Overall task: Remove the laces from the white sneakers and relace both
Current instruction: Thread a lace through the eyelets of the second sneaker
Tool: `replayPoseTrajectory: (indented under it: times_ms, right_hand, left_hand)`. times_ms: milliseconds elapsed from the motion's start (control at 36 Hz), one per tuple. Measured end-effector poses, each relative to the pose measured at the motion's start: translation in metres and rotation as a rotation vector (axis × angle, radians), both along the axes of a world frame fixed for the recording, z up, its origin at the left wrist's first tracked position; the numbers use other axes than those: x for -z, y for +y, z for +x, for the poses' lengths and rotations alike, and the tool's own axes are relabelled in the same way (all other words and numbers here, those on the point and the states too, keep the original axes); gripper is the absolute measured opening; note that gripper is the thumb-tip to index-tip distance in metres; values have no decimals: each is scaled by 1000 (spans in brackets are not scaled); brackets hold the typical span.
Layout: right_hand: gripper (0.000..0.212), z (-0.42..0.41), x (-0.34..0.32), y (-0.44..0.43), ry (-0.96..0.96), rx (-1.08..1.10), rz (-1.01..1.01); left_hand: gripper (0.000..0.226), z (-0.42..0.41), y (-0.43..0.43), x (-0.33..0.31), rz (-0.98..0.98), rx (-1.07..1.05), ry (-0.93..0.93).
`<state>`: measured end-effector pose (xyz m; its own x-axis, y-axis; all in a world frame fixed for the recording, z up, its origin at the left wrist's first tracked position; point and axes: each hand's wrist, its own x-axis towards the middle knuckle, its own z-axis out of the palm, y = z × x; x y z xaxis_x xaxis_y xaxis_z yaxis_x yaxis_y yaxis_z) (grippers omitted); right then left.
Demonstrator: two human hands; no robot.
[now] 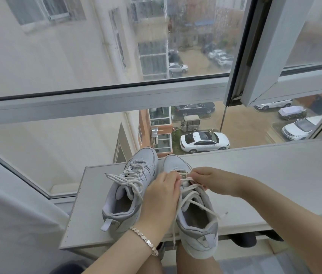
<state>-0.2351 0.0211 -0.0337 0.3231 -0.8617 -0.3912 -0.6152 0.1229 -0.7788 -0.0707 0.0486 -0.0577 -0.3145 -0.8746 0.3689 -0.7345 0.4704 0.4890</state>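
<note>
- Head view: two sneakers sit side by side on the desk [255, 184], lower centre of the frame.
- Left hand [160, 196] and right hand [209, 178] both pinch the lace [190, 196] of the right-side sneaker [197, 232].
- Left-side sneaker [120, 204] is tied.

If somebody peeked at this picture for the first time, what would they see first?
Probably the two hands in the middle: the left hand and right hand pinch the laces of the right sneaker, on a white ledge by the window. Beside it, the left sneaker sits laced up, and far below outside is a white car.
</note>
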Motion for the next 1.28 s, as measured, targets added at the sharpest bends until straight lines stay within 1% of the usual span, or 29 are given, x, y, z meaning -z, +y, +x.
replayPoseTrajectory:
  times_ms: [111, 194, 278, 333, 389, 417, 444, 528, 611, 639, 694, 750, 806, 833, 861, 917, 972, 1028, 1056, 1111, 1167, 1222, 1278]
  right_hand:
    - [30, 5, 18, 11, -149, 253, -88]
    - [30, 7, 26, 16, -303, 405, -23]
    - [27, 11, 28, 17, -507, 593, 119]
    - [24, 12, 32, 16, -600, 659, 163]
    - [20, 13, 33, 17, -663, 683, 187]
    - [19, 13, 34, 18, -669, 682, 180]
    - [21, 13, 34, 18, -653, 663, 153]
    - [34, 16, 32, 17, -540, 532, 16]
    - [32, 16, 31, 18, -464, 464, -63]
    - [32, 15, 30, 18, -437, 449, -82]
    - [34, 15, 30, 19, -392, 416, -92]
    - [36, 18, 30, 18, -359, 396, -73]
    - [37, 20, 30, 18, -323, 395, -71]
    - [38, 21, 30, 18, -309, 397, -73]
    - [38, 22, 31, 18, -313, 403, -72]
    - [34, 22, 31, 19, -359, 424, -57]
    - [32, 21, 32, 21, -399, 467, -56]
    - [35, 20, 35, 22, -430, 531, -59]
    - [38, 20, 36, 23, -442, 563, -61]
    - [40, 21, 38, 24, -464, 611, -66]
    - [38, 22, 39, 24, -509, 641, -57]
    - [35, 22, 38, 25, -565, 655, -40]
    - [34, 23, 37, 25, -591, 656, -26]
  left_hand:
    - [16, 2, 0, 3, 52, -25, 63]
    - [10, 3, -2, 6, 167, -63, 147]
    - [23, 2, -4, 5, 413, -148, 318]
    - [27, 1, -7, 4, 594, -197, 460]
    - [27, 0, -9, -1, 781, -217, 654]
    - [26, 1, -10, -3, 840, -212, 731]
    - [25, 1, -12, -5, 855, -198, 759]
    - [23, 2, -15, -8, 769, -136, 678]
    - [22, 2, -19, -13, 692, -39, 608]
    - [21, 3, -21, -15, 675, -16, 559]
    - [20, 5, -26, -20, 672, 25, 401]
    - [20, 6, -30, -25, 678, 61, 191]
    - [26, 6, -33, -27, 641, 82, 2]
    - [28, 5, -34, -27, 621, 78, -32]
    - [29, 4, -34, -26, 612, 68, -21]
    - [28, 3, -31, -21, 605, 38, 94]
    - [27, 4, -25, -14, 546, -1, 222]
    - [29, 5, -20, -6, 485, -61, 339]
    - [29, 6, -18, -3, 494, -93, 410]
    - [30, 4, -14, -1, 606, -148, 614]
    - [35, 3, -13, 1, 726, -194, 798]
    - [41, 1, -12, -1, 798, -233, 898]
    - [48, 0, -12, -3, 864, -223, 1019]
